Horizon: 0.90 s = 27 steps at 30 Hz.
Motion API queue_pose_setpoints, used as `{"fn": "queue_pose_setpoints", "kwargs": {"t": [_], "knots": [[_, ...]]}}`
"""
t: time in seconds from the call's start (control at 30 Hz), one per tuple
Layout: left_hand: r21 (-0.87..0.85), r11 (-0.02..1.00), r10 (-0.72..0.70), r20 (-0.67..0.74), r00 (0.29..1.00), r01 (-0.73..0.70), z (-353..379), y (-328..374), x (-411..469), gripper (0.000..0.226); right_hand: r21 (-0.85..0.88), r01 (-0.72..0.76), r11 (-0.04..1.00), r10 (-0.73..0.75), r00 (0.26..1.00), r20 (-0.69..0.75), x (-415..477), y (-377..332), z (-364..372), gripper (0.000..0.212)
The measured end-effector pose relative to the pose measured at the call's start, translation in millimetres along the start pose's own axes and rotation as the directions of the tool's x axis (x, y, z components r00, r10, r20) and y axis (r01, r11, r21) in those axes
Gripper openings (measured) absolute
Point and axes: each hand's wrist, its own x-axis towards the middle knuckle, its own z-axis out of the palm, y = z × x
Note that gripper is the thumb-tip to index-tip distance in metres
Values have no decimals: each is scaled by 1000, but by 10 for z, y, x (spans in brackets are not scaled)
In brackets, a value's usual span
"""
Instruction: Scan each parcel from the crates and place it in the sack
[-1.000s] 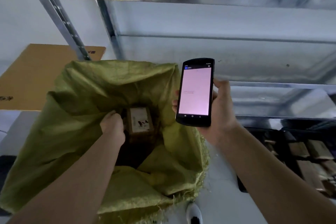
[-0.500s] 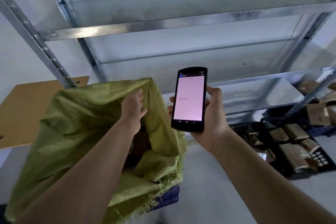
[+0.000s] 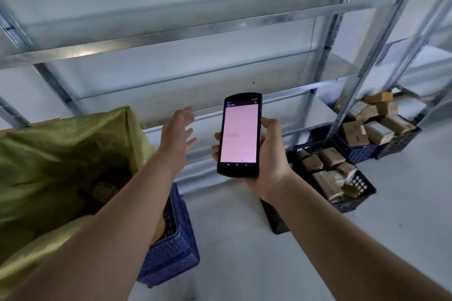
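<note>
The left hand [image 3: 177, 129] hangs in the air near the centre of the view, fingers spread wide and holding nothing, just off the 3 o'clock edge of the sack [image 3: 61, 154]. The right hand [image 3: 269, 154] grips a black handheld scanner [image 3: 241, 134] upright, fingers curled round its sides, and its pale pink screen is lit and faces the camera.

The yellow-green woven sack fills the 8 to 9 o'clock part of the view with its mouth open. A brown parcel [image 3: 105, 190] lies dimly visible inside it. Its lower side rests against a blue crate [image 3: 176, 252] on the floor [image 3: 244, 239] at 6 to 7 o'clock.

At 3 to 4 o'clock a black crate [image 3: 354, 193] on the floor holds several brown taped parcels [image 3: 325, 178]. Beyond it, at 2 o'clock, more crates [image 3: 359, 154] carry a heap of boxes [image 3: 354, 133]. A metal shelving rack [image 3: 171, 32] spans the view from 10 to 2 o'clock.
</note>
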Motion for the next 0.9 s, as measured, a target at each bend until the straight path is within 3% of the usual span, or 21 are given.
{"fn": "queue_pose_setpoints", "kwargs": {"t": [0.47,0.9], "knots": [[165,977,-161,175,971,133,1946,-732,4,40,-69,123,990,-138,951,-278,-65,-1044,-1628,58],[270,918,-362,264,894,291,3632,-1700,1156,43,-135,12,991,-73,886,-459,1112,-1862,-3140,65]]}}
